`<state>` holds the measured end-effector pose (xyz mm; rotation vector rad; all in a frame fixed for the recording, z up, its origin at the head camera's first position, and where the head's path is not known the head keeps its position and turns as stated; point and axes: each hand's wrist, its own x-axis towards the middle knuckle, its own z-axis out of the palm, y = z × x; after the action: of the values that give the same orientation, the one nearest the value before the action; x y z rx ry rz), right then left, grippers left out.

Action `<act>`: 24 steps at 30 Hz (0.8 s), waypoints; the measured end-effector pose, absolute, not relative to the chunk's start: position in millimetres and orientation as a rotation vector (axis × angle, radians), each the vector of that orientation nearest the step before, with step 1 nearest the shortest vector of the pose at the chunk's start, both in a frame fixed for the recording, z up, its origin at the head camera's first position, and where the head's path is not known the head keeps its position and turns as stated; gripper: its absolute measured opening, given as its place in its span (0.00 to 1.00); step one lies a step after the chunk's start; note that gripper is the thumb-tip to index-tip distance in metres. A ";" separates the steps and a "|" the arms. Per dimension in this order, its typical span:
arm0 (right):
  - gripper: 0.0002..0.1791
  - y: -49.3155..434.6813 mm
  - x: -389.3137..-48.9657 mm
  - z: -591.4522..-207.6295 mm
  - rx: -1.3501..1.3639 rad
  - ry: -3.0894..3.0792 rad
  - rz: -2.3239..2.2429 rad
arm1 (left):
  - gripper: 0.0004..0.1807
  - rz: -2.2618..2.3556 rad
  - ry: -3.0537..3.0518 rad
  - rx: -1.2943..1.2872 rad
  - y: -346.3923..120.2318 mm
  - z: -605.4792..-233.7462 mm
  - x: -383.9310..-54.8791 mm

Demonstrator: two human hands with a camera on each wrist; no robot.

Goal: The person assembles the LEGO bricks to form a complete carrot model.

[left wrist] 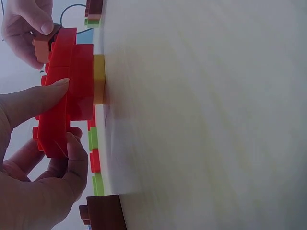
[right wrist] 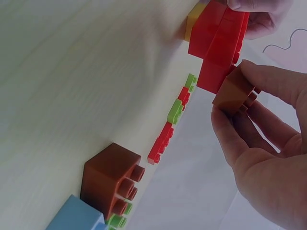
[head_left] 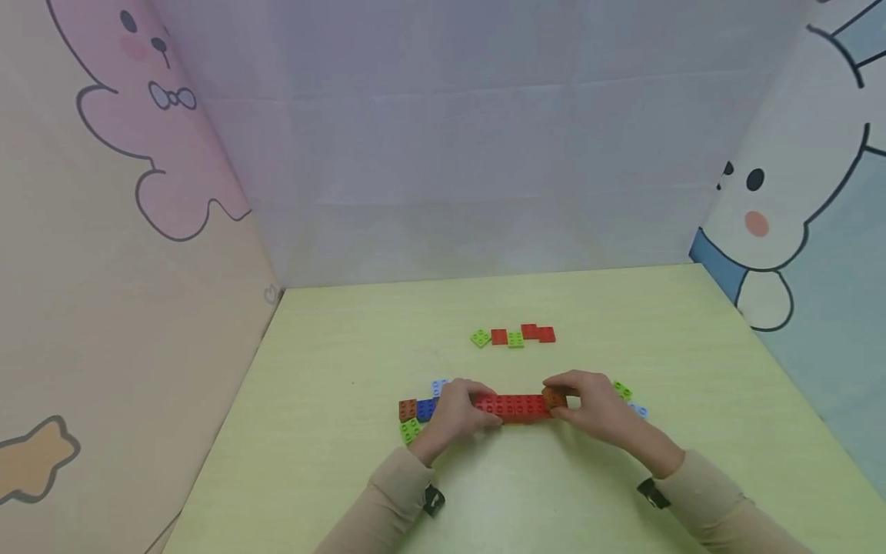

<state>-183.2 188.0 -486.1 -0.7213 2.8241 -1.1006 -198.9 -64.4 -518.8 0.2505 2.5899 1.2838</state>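
My left hand [head_left: 457,414] grips the left part of a long red studded bar [head_left: 515,405], thumb on the near side and fingers on the far side. In the left wrist view, a shorter red layer [left wrist: 82,81] lies under the bar, with a yellow brick [left wrist: 99,79] beneath it. My right hand [head_left: 597,404] pinches a brown brick [right wrist: 233,92] between thumb and fingers at the bar's right end. That brown brick sits against the end of the red bar, its studs facing up, and overlaps the top edge there.
Farther back on the table [head_left: 360,331] lies a row of flat green and red bricks [head_left: 515,339]. Left of my left hand are brown [head_left: 408,410], blue [head_left: 425,409], light blue and green bricks. Beyond my right hand lie a green brick [head_left: 622,390], a light blue one [head_left: 638,411] and another brown brick [right wrist: 108,177].
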 end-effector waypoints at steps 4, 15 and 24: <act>0.21 184.3 -183.4 -484.1 -0.725 2.807 -1.095 | 0.19 1.278 2.594 0.253 -64.4 -519.8 -199.9; 0.21 180.3 -184.9 -485.8 -0.715 2.783 -1.090 | 0.18 1.291 2.576 0.250 -64.8 -518.5 -200.1; 0.21 177.8 -184.9 -484.1 -0.715 2.788 -1.071 | 0.18 1.297 2.564 0.249 -65.1 -518.3 -200.0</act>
<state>-184.9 177.8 -484.1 -0.7151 2.7876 -1.0707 -200.0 -65.1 -518.3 0.2488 2.5639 1.2966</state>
